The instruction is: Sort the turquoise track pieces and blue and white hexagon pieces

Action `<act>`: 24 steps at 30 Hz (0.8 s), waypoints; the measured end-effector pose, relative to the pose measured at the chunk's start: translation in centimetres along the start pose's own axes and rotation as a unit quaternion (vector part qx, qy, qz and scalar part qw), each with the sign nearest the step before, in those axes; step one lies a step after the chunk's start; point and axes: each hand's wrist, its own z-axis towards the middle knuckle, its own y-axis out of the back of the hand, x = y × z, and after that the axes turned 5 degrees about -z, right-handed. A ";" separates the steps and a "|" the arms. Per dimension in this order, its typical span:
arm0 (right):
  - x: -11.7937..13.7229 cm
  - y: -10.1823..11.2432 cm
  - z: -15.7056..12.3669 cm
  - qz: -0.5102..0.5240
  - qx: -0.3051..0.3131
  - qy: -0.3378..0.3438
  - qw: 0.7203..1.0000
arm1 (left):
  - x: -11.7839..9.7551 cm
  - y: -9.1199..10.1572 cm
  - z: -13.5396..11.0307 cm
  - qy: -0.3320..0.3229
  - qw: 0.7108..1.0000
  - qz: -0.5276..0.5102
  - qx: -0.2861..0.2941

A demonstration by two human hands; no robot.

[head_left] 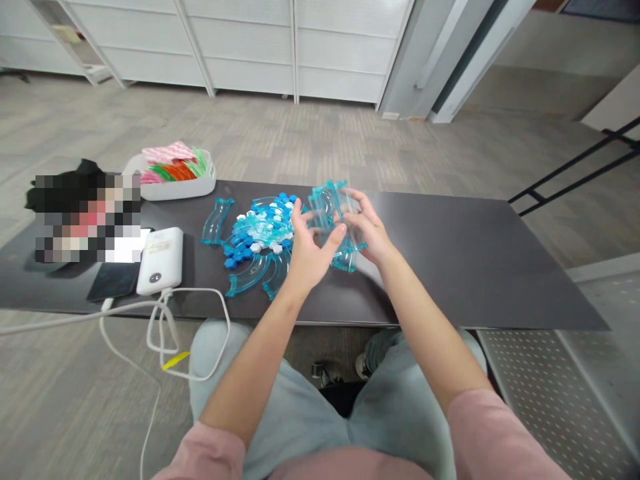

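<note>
Both hands hold a cluster of clear blue curved plastic pieces (327, 203) just above the dark table (475, 253). My left hand (310, 250) grips the cluster from the near left, thumb up against it. Around its right side my right hand (367, 230) has its fingers curled. Left of the hands lies a pile of small blue, white and pale blue hexagonal tiles (260, 230). More curved blue pieces (250, 277) lie under and in front of that pile, and one separate curved piece (217, 221) rests further left.
A white tray (175, 188) with pink, green and orange items stands at the back left. A white power bank (161, 260) with a looping white cable (165, 333) and a dark phone (114, 281) lie near the front left edge. My knees are under the table.
</note>
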 end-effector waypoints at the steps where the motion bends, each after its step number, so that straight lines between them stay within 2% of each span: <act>1: 0.0 -1.1 0.9 -0.015 0.016 0.012 1.000 | 0.2 0.7 0.5 0.005 1.000 -0.011 -0.026; 4: -0.4 -3.2 3.1 -0.062 0.032 0.044 0.997 | 0.4 4.4 2.3 0.004 0.994 -0.022 -0.103; 7: -1.3 -3.2 4.4 -0.121 0.004 0.059 0.991 | 0.3 10.6 3.9 -0.028 0.984 -0.006 -0.178; 10: -2.8 -2.3 4.8 -0.184 -0.023 0.064 0.980 | 1.0 17.2 4.9 -0.043 0.954 0.122 -0.270; 12: -3.8 -2.0 4.7 -0.224 -0.018 0.069 0.972 | 2.0 20.2 5.1 0.005 0.932 0.213 -0.292; 13: -4.2 -2.1 4.6 -0.239 -0.010 0.071 0.969 | 2.6 21.1 5.1 0.036 0.923 0.249 -0.291; 15: -4.8 -2.5 4.5 -0.256 0.008 0.071 0.964 | 3.6 21.9 5.1 0.094 0.910 0.296 -0.277; 17: -4.9 -3.3 4.4 -0.264 0.019 0.069 0.962 | 4.3 21.8 4.9 0.132 0.905 0.311 -0.258; 21: -3.9 -4.5 4.0 -0.272 0.028 0.074 0.959 | 4.4 20.9 4.6 0.173 0.909 0.310 -0.217; 24: -2.9 -4.2 3.8 -0.278 0.031 0.093 0.955 | 4.2 20.7 4.5 0.185 0.905 0.327 -0.198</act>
